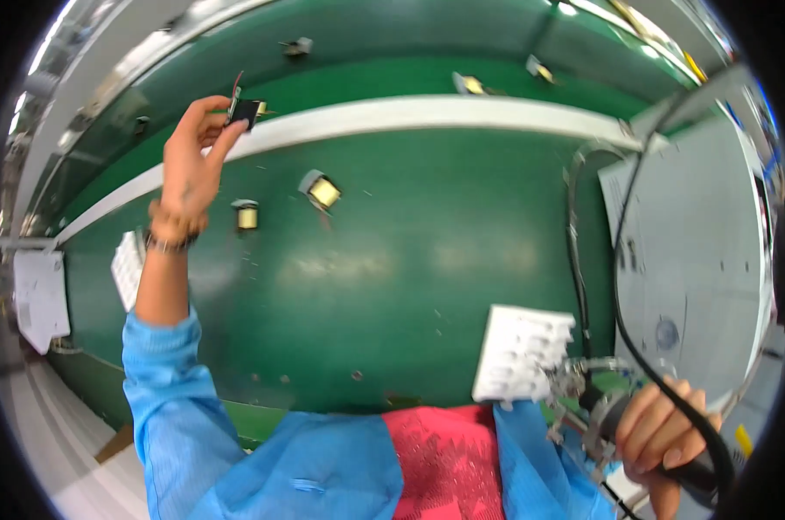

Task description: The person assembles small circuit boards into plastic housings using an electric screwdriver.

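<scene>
My left hand [193, 160] is stretched far out over the green conveyor belt [410, 260], pinching a small black component with thin wires [243, 110] between thumb and fingers, just above the white divider strip [410, 114]. My right hand [661, 429] is low at the right, wrapped round the black handle of a corded tool [687, 472], whose tip sits in a wire stand [574, 381]. Two small yellow-taped coil parts [247, 215] [321, 191] lie on the belt right of my left wrist.
A white slotted tray [522, 351] lies near the front edge; another white tray [128, 267] sits by my left forearm. A grey board [704, 251] with black cables [622, 260] stands on the right. More small parts [469, 84] [540, 69] [299, 47] ride the far belt.
</scene>
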`<state>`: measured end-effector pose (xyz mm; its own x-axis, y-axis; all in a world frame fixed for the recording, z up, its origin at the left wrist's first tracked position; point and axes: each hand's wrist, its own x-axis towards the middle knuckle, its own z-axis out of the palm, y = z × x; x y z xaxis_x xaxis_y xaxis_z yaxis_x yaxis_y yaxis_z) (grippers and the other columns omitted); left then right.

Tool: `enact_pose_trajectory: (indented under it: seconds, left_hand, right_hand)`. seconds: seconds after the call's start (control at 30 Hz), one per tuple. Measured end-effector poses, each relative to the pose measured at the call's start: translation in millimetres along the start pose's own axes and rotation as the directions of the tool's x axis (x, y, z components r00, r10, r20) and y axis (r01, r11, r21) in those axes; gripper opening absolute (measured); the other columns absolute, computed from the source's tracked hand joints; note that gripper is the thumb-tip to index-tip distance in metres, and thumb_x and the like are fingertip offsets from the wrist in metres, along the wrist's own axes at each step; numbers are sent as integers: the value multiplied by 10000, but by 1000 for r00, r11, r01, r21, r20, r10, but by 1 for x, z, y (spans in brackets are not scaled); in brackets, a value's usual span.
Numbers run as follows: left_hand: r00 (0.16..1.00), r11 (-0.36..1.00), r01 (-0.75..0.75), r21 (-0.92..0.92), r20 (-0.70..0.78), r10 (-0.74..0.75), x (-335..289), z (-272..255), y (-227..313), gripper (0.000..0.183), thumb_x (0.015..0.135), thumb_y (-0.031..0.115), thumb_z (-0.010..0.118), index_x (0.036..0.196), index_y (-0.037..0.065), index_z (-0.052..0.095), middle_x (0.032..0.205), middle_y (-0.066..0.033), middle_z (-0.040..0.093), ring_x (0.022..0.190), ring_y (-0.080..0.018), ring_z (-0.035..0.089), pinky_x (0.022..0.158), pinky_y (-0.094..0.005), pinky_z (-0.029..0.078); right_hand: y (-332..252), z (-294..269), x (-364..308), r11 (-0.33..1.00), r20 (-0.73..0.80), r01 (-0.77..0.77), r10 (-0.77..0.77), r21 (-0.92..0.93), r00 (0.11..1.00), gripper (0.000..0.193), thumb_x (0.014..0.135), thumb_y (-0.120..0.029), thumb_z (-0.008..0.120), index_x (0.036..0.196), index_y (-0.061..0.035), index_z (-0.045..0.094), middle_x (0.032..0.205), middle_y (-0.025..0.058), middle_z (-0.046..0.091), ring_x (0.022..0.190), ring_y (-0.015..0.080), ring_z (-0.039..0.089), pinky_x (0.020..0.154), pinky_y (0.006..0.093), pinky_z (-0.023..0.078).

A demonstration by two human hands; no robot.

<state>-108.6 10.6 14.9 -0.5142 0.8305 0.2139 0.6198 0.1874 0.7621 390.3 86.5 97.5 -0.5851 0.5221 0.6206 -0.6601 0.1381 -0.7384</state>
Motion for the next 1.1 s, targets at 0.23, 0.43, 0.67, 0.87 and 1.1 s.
enact_pose_trajectory:
  seconds: [0.23,0.43,0.67,0.87,1.1]
  left_hand:
    - [851,891,-390,-230,279,445,-127,147,148,305,765,45,732,1062,34,660,930,-137,667,858,-309,640,759,-363,515]
    - [785,842,-481,-243,308,537,-165,198,156,310,716,30,764,1006,16,655,928,-112,672,874,-289,640,759,-363,504]
    - [864,889,-312,-335,289,413,-177,217,144,304,666,28,798,953,29,700,945,-96,703,915,-259,648,789,-350,518]
    - [870,880,-293,-374,277,408,-177,218,138,314,640,10,803,938,20,705,1010,-99,708,947,-267,648,821,-347,523]
    - [870,878,-240,-415,309,384,-177,215,138,330,629,1,795,946,17,705,1015,-99,708,954,-269,644,839,-355,517]
  right_hand:
    - [-23,8,6,990,-16,-45,43,-137,999,459,727,-378,839,899,-53,564,626,34,592,466,111,576,437,218,508]
    - [-32,1,-2,985,31,-54,60,-164,998,461,748,-379,822,918,-49,548,630,40,579,477,117,577,453,218,503]
    - [-6,8,0,975,-8,57,-60,-214,998,502,763,-409,803,959,-50,512,656,27,552,493,103,548,458,213,477]
    - [23,13,5,957,-81,92,-119,-274,990,539,805,-477,736,1006,-43,487,667,24,549,495,92,537,464,205,460]
    - [31,13,10,979,-74,52,-68,-195,995,538,804,-473,739,1009,-42,490,680,24,554,497,91,539,463,205,460]
